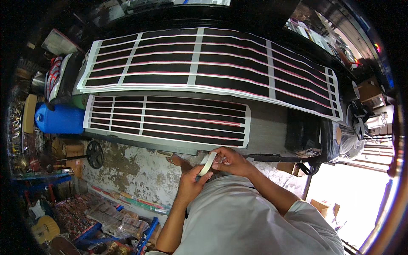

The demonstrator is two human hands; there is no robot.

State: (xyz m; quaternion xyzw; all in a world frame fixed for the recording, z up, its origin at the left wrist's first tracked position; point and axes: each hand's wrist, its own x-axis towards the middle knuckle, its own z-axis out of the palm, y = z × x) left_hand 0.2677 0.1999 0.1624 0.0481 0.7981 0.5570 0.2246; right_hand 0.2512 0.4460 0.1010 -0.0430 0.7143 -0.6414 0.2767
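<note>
Head view: from my distant post I see a roll of pale cream tape [207, 165], which is in front of the person's body, near the front edge of the table, and is turned so that mostly its narrow outer band faces me. The left hand [192, 182] holds the lower end of this roll, with the thumb laid against it. The right hand [231, 162] is narrow, its fingers bent at the upper end of the roll; whether they pinch it firmly, I cannot tell.

Beyond the hands, on the grey table [267, 129], lies a smaller printed sheet [191, 122] with black panels and pale stripes, thin red lines along some of them. Behind it I find a larger stack of sheets [231, 63] of similar pattern, slightly wavy. At the left of the table there is a blue container [61, 119], and below it a black handwheel [94, 154]. At the right stands a dark wrapped bundle [302, 131], beside clear plastic bags [352, 138]
</note>
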